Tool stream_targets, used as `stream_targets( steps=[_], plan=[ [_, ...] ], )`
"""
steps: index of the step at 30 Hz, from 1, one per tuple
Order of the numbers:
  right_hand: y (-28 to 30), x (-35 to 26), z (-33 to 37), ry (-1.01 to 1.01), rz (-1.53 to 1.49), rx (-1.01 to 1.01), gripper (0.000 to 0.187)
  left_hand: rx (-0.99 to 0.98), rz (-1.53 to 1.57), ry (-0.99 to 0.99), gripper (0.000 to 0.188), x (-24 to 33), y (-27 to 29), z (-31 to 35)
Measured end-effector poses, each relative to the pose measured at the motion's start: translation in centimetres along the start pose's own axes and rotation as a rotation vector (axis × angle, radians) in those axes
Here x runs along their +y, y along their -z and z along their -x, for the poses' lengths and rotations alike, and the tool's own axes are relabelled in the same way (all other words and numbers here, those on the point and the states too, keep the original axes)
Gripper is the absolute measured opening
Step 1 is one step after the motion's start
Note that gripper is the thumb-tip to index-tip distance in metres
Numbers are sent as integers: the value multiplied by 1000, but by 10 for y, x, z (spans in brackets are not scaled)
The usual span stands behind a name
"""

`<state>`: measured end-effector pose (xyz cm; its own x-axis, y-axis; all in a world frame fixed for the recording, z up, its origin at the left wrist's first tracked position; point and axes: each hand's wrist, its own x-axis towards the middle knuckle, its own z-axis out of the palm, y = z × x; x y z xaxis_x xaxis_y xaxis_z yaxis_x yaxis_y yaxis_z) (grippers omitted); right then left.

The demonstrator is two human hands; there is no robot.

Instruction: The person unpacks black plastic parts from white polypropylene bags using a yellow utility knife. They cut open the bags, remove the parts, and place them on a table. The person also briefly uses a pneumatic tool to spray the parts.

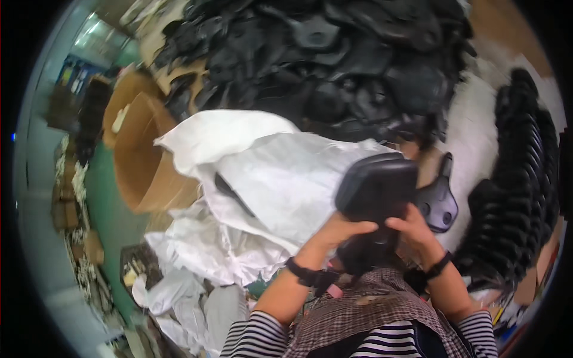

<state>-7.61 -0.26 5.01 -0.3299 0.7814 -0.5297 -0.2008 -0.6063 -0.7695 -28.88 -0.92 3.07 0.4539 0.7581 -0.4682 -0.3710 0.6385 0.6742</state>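
A glossy black moulded part [379, 186] with a broad rounded top is upright in front of my body, blurred by motion. Its narrower lower end runs down toward my checked apron and is dark and hard to make out. My left hand [341, 231] grips its left side, thumb across the near face. On the opposite side my right hand [413, 229] holds it in the same way, the fingers mostly hidden behind. Just right of my right hand lies another black part [440, 206] with a narrow tip and round holes.
A large heap of black moulded parts [334, 65] fills the far side. White sheeting [280, 179] spreads to the left, with crumpled white bags [203, 244] below it. Nested black parts [513, 179] form a long row at right. An open cardboard box [140, 149] stands far left.
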Motion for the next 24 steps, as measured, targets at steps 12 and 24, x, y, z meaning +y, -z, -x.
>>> stream_targets(
  steps=[12,24],
  plan=[
    [157,-22,76,112,287,747,53,1500,56,-236,41,-94,364,91],
    [150,-2,48,428,1599,1105,64,1104,-165,-199,30,-122,367,55]
  ],
)
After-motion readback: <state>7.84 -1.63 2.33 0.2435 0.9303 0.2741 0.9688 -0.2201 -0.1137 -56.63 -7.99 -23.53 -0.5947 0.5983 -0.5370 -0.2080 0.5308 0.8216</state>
